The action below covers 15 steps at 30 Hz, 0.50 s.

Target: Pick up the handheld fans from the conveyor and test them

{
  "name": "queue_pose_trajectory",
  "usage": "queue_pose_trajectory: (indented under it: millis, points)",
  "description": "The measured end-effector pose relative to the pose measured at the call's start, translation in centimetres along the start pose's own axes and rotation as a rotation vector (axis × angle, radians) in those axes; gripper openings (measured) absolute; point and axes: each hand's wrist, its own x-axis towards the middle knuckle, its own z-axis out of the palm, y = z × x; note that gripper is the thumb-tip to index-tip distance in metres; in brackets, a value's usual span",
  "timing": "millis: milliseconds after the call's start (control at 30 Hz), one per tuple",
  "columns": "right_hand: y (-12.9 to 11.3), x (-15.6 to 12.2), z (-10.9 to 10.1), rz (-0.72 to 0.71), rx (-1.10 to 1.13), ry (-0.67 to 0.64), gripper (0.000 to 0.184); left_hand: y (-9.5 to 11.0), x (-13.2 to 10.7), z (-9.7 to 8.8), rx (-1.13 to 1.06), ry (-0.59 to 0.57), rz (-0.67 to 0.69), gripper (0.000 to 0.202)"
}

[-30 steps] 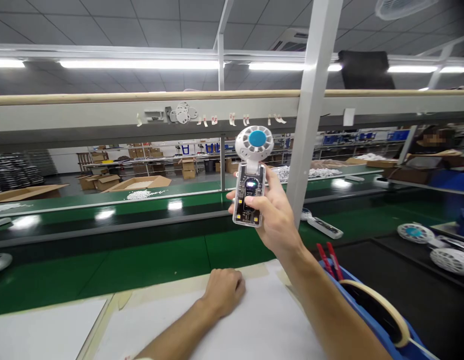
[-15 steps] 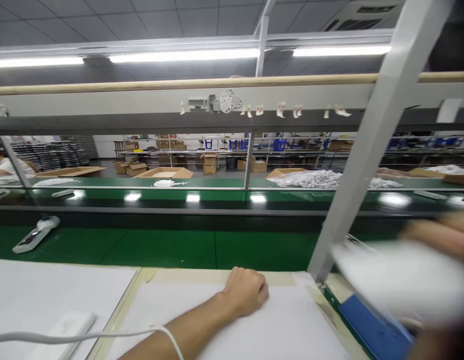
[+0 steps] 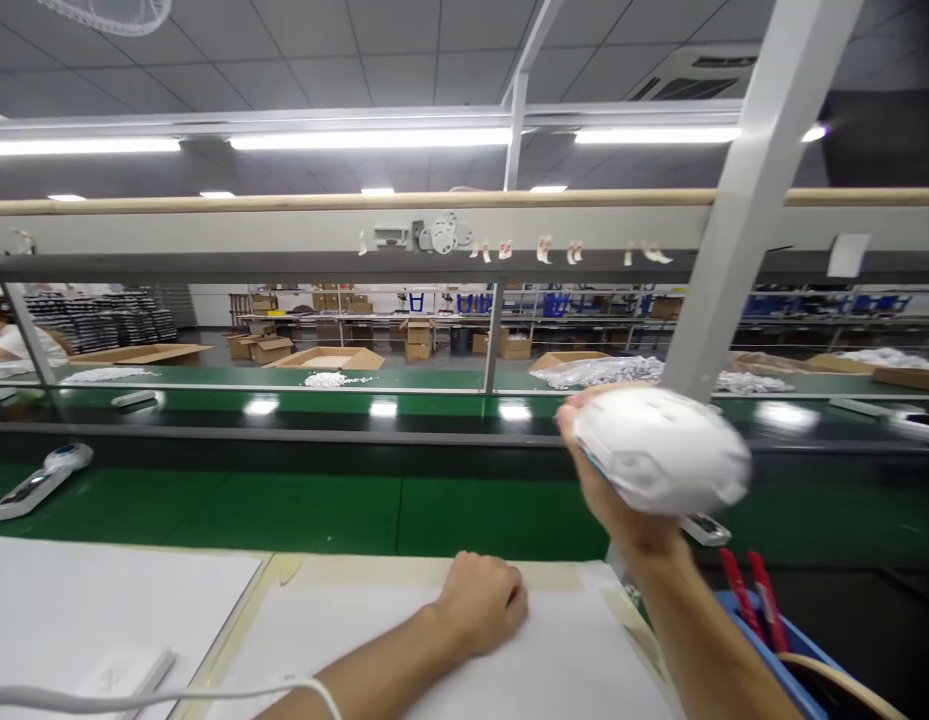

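My right hand [image 3: 618,510] is raised over the green belt at the right, gripping a white rounded plastic housing [image 3: 663,450] from below and its left side. The housing is slightly blurred, with a thin blue-green line along its lower left edge. Curled into a loose fist, my left hand [image 3: 483,600] rests on the white paper [image 3: 569,660] at the bench's front. Nothing sticks out of that fist, and its palm side is hidden.
A grey-white cable [image 3: 171,697] crosses at lower left near a white plastic part [image 3: 130,672]. A blue bin [image 3: 794,640] with red-handled tools stands at lower right. White handheld devices lie on the green conveyor [image 3: 284,510]. A slanted metal post [image 3: 726,230] rises at right.
My right hand has brought the white housing from the lower right, up and leftward, in front of the post. The blue bin's red handles now show. My left hand stays on the paper.
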Motion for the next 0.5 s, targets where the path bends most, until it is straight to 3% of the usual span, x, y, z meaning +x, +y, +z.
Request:
queue_pose_trajectory:
  millis: [67, 133, 233, 400, 500]
  points:
    - [1.1, 0.7, 2.0, 0.045, 0.040, 0.058, 0.042, 0.0, 0.0, 0.0, -0.001, 0.002, 0.006, 0.026]
    - [2.4, 1.0, 3.7, 0.114, 0.132, 0.032, 0.045, 0.0, 0.0, -0.1, -0.002, 0.005, 0.014, 0.026]
    - [4.6, 0.9, 5.5, 0.227, 0.270, -0.074, 0.046, 0.0, 0.0, -0.1, -0.005, 0.016, 0.024, 0.025]
    - [8.3, -0.1, 7.9, 0.547, 0.379, -0.279, 0.041, -0.1, 0.0, 0.1, -0.007, 0.043, 0.031, 0.024]
    - [10.2, -1.1, 9.2, 0.609, 0.389, -0.377, 0.039, -0.1, 0.0, 0.2, -0.005, 0.061, 0.030, 0.024]
